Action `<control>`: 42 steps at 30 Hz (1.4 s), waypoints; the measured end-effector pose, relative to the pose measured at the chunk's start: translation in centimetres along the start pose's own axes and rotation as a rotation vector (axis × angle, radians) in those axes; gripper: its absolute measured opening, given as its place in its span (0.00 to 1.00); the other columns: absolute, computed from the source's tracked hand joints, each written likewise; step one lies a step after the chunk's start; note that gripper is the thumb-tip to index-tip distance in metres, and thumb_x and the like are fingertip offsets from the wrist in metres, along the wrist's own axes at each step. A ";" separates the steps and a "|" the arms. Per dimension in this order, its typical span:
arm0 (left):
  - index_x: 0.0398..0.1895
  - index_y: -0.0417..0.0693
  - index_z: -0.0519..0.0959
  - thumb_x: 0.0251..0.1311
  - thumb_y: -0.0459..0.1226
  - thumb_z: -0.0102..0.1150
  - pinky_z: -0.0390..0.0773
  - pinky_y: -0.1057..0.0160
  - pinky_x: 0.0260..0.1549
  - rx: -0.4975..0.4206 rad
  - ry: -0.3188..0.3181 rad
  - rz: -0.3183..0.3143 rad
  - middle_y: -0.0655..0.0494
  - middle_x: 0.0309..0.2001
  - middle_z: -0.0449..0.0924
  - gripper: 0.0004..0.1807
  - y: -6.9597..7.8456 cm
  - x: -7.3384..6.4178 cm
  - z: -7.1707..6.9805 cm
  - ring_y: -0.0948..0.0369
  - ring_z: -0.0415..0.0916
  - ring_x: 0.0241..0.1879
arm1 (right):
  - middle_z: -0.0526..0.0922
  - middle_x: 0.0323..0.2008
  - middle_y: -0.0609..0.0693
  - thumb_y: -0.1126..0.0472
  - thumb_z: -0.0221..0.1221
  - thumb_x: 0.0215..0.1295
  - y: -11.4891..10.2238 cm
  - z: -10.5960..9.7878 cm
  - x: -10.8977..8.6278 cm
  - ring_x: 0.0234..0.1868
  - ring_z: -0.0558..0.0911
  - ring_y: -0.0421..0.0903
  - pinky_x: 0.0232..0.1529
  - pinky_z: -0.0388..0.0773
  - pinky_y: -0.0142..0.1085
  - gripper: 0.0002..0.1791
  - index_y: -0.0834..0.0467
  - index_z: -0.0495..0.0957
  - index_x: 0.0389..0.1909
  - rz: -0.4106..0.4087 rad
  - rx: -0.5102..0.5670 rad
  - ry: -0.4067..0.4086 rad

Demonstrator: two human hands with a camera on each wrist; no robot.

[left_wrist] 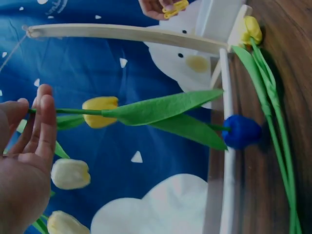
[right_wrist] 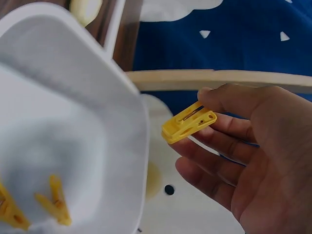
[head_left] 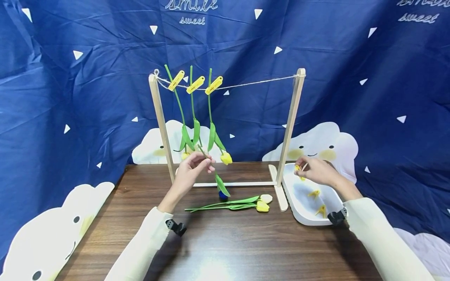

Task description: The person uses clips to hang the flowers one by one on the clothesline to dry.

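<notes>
Head view, left hand (head_left: 193, 167) pinched a blue tulip (head_left: 222, 186) by its stem (left_wrist: 78, 111), bloom (left_wrist: 242, 132) hung down near the wooden rack (head_left: 290, 125), right hand (head_left: 319, 171) pinched a yellow clothespin (right_wrist: 181, 128) at the white tray (head_left: 299, 197) on the right.

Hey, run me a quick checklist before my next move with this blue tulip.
1. Blue tulip held: ok, the left hand pinches it upside down.
2. Clothespin in hand: ok, the right hand pinches it.
3. Room on the twine: ok, bare to the right of the three clipped tulips.
4. Blue tulip up at the twine: not ok, it is below.
5. Spare clothespins: ok, two in the white tray.
6. Clipped tulips firmly fixed: cannot tell.
</notes>
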State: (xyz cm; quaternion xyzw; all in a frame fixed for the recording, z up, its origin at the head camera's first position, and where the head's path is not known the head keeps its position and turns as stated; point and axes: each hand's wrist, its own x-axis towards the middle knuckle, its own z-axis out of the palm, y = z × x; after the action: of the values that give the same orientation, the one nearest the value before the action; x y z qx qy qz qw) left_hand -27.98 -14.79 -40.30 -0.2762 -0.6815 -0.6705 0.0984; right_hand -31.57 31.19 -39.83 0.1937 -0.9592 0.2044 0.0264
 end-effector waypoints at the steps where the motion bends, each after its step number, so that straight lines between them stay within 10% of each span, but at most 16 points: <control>1: 0.54 0.29 0.78 0.76 0.31 0.60 0.90 0.53 0.41 0.003 -0.002 0.008 0.52 0.45 0.90 0.12 0.2 0.1 0.1 0.61 0.90 0.37 | 0.89 0.36 0.49 0.54 0.70 0.68 -0.3 -0.1 0.0 0.37 0.85 0.42 0.36 0.79 0.36 0.14 0.59 0.81 0.45 0.001 0.006 0.003; 11: 0.55 0.29 0.79 0.75 0.29 0.61 0.89 0.57 0.39 -0.003 0.014 0.061 0.35 0.45 0.88 0.12 2.0 1.4 1.6 0.55 0.88 0.33 | 0.88 0.39 0.50 0.54 0.70 0.70 -4.1 -1.5 0.3 0.41 0.85 0.46 0.42 0.81 0.40 0.13 0.57 0.81 0.46 -0.065 0.045 0.060; 19: 0.51 0.26 0.77 0.72 0.24 0.60 0.89 0.59 0.45 -0.101 -0.025 0.091 0.42 0.46 0.89 0.09 3.1 2.4 2.3 0.61 0.89 0.37 | 0.89 0.36 0.48 0.57 0.70 0.70 -8.2 -2.7 0.7 0.41 0.88 0.45 0.42 0.82 0.39 0.12 0.57 0.82 0.48 -0.139 0.097 0.083; 32: 0.54 0.37 0.81 0.76 0.30 0.59 0.88 0.56 0.35 0.011 -0.024 0.206 0.33 0.44 0.89 0.09 5.4 4.9 4.6 0.45 0.84 0.31 | 0.90 0.39 0.49 0.60 0.69 0.72 -14.3 -4.6 2.4 0.41 0.86 0.45 0.40 0.82 0.35 0.14 0.57 0.84 0.55 -0.279 0.180 0.142; 42: 0.57 0.33 0.81 0.77 0.30 0.58 0.84 0.65 0.36 -0.026 0.016 0.210 0.37 0.43 0.88 0.12 7.0 8.2 5.8 0.61 0.79 0.31 | 0.91 0.42 0.50 0.57 0.67 0.74 -17.7 -6.4 3.4 0.45 0.88 0.46 0.42 0.80 0.29 0.13 0.54 0.85 0.56 -0.314 0.247 0.303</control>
State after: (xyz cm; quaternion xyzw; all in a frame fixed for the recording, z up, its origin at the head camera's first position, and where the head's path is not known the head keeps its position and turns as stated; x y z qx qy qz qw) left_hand -29.79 -7.54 -30.61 -0.3421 -0.6392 -0.6676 0.1696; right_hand -28.15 17.67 -26.78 0.3093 -0.8701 0.3403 0.1773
